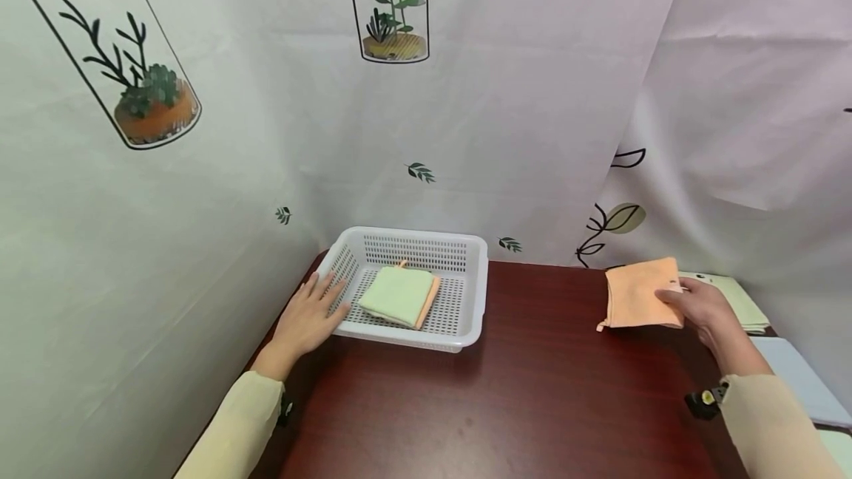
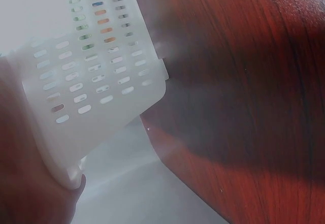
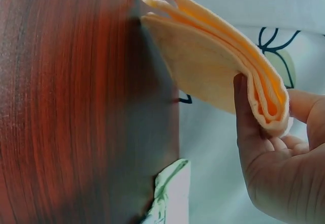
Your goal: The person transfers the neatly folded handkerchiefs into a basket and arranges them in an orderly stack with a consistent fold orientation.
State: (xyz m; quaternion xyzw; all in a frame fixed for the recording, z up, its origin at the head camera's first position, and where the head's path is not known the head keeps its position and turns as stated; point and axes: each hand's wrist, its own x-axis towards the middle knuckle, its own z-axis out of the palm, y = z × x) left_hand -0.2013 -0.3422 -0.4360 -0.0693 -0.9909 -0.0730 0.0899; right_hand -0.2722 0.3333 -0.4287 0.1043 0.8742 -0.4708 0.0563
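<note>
At the right side of the table, my right hand (image 1: 707, 307) pinches a folded orange cloth (image 1: 640, 294) between thumb and fingers. The right wrist view shows the folded layers of the orange cloth (image 3: 218, 56), held up over the table's edge. My left hand (image 1: 313, 316) rests with spread fingers on the left rim of a white plastic basket (image 1: 474, 316). Inside that basket lies a folded light green cloth (image 1: 398, 293), with another orange cloth (image 1: 429, 303) showing beneath it. In the left wrist view, the slotted basket wall (image 2: 101, 82) fills the upper left.
Behind my right hand lies a pale green folded cloth (image 1: 735, 300). A light blue folded cloth (image 1: 799, 375) and a pale green one (image 1: 837, 446) lie nearer along the right edge. The dark red table (image 1: 506, 405) meets a patterned white curtain (image 1: 519, 131) at the back and left.
</note>
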